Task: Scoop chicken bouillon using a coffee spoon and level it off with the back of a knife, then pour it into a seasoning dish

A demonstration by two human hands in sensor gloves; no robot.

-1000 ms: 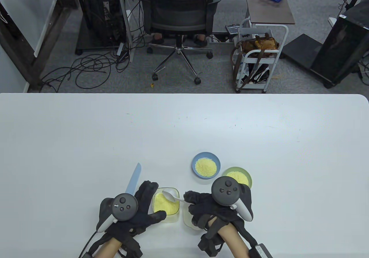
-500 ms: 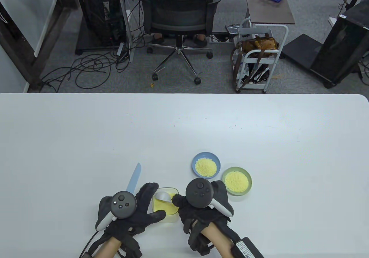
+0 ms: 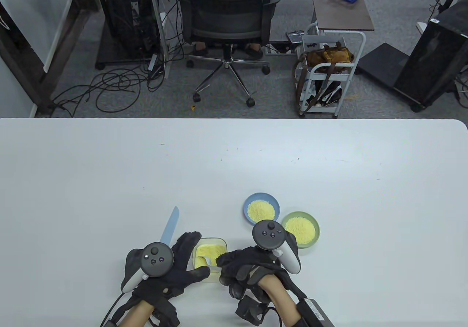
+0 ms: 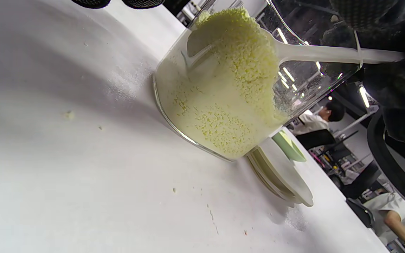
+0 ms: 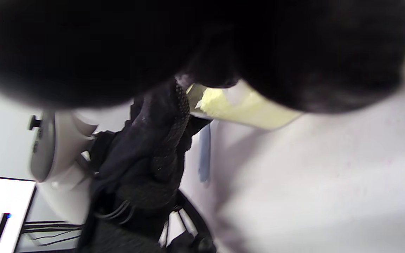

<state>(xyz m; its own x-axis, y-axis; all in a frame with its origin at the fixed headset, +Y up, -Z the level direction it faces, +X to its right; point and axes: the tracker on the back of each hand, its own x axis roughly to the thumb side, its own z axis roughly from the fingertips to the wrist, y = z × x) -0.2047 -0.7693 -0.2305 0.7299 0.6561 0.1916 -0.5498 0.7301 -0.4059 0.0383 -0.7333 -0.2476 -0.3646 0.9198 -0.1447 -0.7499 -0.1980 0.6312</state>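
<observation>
The right hand (image 3: 248, 265) reaches leftward across the white surface (image 3: 109, 181), fingers curled, its grip pinching the handle of the white coffee spoon (image 4: 294, 52). The spoon's bowl sits buried in the chicken bouillon (image 3: 208, 254) inside the clear glass container (image 3: 223, 244), heaped with yellow granules. The left hand (image 3: 175, 268) braces the container from its left side, fingers and thumb curled around the glass. The blue knife (image 3: 170, 226) lies beyond the left hand. A blue dish (image 3: 248, 202) and a green dish (image 3: 314, 228), both holding granules, sit right of the container.
</observation>
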